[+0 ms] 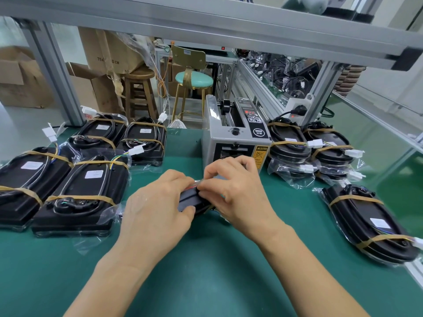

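Green bench mat (206, 282), full width of view. Bagged black units (91, 193), four, banded with tan tape, left of centre. Further bagged units (366, 220), stacked and lying flat, at right. Grey tape dispenser (231, 143), upright at far edge of mat, just behind hands. Left hand (155, 211), fingers curled round black part (188, 201), gripping from left. Right hand (235, 186), fingertips pinching red wire (194, 183) on top of same part. Black part at mat centre, between both hands, mostly covered, near dispenser front.
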Demonstrator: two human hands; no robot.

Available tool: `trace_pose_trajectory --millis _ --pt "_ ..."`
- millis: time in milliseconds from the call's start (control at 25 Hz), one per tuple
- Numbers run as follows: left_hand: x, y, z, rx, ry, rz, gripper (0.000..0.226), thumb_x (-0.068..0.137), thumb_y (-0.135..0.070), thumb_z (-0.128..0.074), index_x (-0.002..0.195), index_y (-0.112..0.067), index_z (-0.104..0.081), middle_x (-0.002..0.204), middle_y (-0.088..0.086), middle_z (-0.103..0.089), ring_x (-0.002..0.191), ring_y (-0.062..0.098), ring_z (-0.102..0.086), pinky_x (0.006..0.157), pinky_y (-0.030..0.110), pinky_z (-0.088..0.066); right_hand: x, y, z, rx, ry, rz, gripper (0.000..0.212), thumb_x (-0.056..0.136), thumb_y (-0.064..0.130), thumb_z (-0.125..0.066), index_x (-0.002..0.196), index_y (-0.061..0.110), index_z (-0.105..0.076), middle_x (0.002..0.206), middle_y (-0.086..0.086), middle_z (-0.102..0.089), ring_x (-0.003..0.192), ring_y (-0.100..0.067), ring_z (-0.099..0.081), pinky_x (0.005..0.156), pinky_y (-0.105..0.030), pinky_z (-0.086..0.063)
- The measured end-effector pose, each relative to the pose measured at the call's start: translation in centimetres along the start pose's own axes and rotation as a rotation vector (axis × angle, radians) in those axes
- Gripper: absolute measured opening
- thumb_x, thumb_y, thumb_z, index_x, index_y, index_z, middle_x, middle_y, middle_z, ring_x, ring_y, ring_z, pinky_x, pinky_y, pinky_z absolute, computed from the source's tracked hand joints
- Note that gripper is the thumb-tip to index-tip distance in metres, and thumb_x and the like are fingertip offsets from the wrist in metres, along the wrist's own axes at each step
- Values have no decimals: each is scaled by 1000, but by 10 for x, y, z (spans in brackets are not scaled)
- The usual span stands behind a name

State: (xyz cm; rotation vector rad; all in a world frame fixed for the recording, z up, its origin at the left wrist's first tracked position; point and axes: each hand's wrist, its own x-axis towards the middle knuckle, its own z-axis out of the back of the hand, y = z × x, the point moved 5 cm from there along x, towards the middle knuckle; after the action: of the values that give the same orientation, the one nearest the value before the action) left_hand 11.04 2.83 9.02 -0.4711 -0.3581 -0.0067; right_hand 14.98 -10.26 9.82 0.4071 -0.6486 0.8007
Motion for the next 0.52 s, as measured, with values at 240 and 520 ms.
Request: trace_pose_trajectory --millis 240,520 --pt "-1 0 0 -14 -7 10 30 72 -24 -72 102 -30 -67 106 -17 -61 90 17 -61 70 26 -40 -7 -10 -16 289 103 -214 10 89 14 -61 80 12 -67 93 5 -57 91 -17 -54 87 -41 -33" --pt "0 1 0 -19 12 15 30 75 -26 -70 104 -33 -65 109 -19 -59 94 14 -58 74 26 -41 -20 -11 -18 525 -130 -384 10 88 5 -59 80 4 -63 92 -3 -56 89 -21 -55 81 -34 -46"
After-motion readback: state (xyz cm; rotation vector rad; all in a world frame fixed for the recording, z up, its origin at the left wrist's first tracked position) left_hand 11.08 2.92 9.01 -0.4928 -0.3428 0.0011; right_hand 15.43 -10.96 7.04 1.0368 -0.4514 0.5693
